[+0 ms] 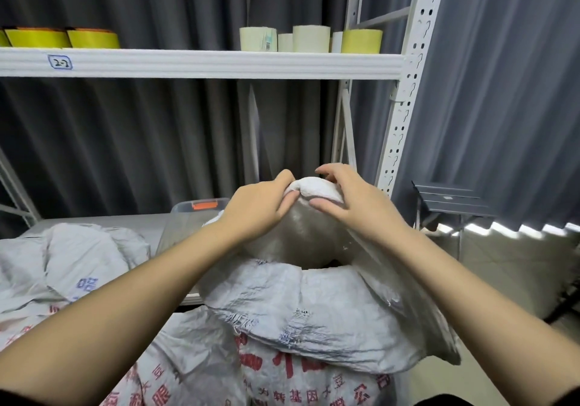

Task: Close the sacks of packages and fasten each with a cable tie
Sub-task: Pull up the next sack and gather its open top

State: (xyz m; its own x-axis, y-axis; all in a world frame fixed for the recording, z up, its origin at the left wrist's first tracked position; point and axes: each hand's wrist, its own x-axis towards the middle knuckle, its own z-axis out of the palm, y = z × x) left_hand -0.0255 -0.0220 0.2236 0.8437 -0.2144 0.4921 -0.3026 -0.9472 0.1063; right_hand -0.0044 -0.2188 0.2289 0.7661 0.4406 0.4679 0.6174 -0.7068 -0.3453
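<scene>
At frame centre I see a crinkled white woven plastic sack with red printed characters (pixel 301 321), its mouth gathered upward into a soft bunched knob. My left hand (pixel 257 208) pinches the bunch from the left with curled fingers; my right hand (pixel 348 198) cups it from the right, thumb pressed on the fabric. Another rumpled white sack (pixel 62 261) lies lower left. A white metal shelf (pixel 201 63) runs above, leaving open room between it and my hands.
</scene>
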